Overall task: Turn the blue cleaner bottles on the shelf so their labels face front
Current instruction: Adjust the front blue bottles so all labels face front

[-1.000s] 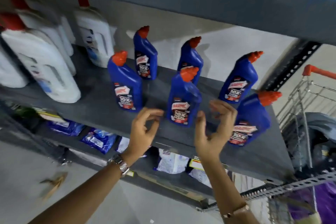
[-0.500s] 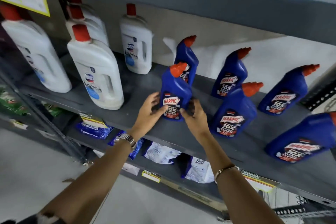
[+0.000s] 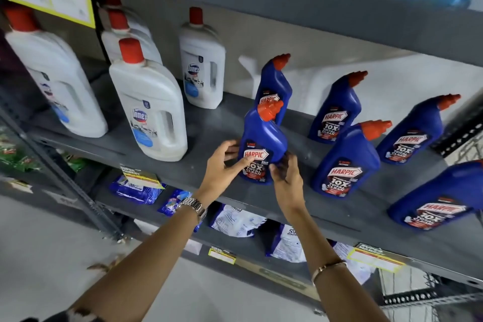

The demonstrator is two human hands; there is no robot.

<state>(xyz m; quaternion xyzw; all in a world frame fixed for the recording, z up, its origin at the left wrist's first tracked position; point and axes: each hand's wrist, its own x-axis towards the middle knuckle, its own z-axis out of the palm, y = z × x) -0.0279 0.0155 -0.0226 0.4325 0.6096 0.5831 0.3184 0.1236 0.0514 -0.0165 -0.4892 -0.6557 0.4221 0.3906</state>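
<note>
Both hands have moved left from the middle bottle to the front bottle (image 3: 262,149) and now hold it low down, left hand (image 3: 222,170) and right hand (image 3: 286,180) wrapped around its sides. It stands near the shelf (image 3: 209,125) edge, label facing front. All six blue labels seem to face front, so little is left.

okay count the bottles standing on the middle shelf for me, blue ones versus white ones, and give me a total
Blue bottles: 6
White bottles: 5 visible; more may be hidden behind
Total: 11
</note>
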